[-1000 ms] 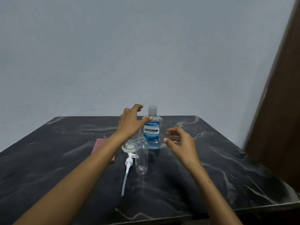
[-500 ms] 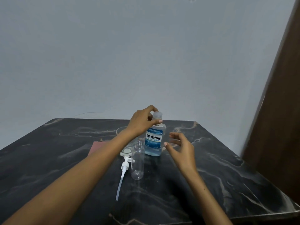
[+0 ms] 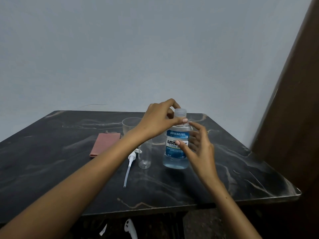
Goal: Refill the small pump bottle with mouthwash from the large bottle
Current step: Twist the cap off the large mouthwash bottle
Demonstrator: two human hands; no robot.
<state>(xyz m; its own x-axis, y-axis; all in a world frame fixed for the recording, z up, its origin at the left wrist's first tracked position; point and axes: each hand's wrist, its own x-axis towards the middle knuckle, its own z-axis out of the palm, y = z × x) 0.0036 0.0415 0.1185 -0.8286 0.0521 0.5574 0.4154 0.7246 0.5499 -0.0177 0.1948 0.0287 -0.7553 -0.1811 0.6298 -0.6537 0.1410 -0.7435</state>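
The large mouthwash bottle [image 3: 176, 152], clear with blue liquid and a blue label, stands upright on the dark marble table [image 3: 224, 169]. My left hand [image 3: 158, 120] grips its neck just under the clear cap [image 3: 180, 113]. Just to the bottle's right, my right hand [image 3: 196, 147] has its fingers spread around the label, the thumb lying across the front. The small clear bottle [image 3: 144, 156] stands open-topped just left of the large one. Its white pump with a long tube [image 3: 129, 165] lies flat on the table beside it.
A clear cup [image 3: 128, 125] stands behind my left wrist. A reddish folded cloth [image 3: 104, 144] lies at the left. A brown wooden panel [image 3: 293, 118] rises along the table's right side. White objects lie on the floor under the front edge.
The large bottle has come nearer and to the right of the small one, held at the neck by my left hand. My right hand has closed in on the label.
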